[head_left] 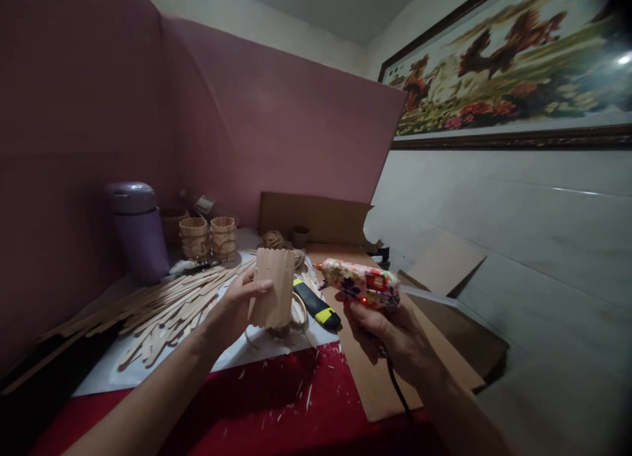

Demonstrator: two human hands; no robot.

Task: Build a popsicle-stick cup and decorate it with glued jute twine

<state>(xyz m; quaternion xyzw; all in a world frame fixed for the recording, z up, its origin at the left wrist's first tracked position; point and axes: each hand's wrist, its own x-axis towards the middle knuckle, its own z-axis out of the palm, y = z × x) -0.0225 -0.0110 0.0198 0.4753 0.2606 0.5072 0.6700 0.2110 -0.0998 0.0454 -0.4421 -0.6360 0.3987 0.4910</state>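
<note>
My left hand [244,301] grips a cup made of wooden craft sticks [274,288] by its left side, thumb across the front. Facing it from the right is a flower-patterned hot glue gun [358,281], its orange-tipped nozzle pointing left toward the cup, a gap between them. My right hand [390,331] is wrapped round the glue gun's handle, and a small red light glows on its body. Below the nozzle lies a black and yellow utility knife [316,304]. A ring-shaped tan piece [299,309] shows just right of the cup, partly hidden by it.
Many loose craft sticks [182,304] spread over white paper at left. Two finished-looking stick cups [223,237] and a purple flask [141,239] stand behind. Twine [273,239] lies at the back. A brown board [375,377] is at right; wood scraps litter the red cloth [276,403].
</note>
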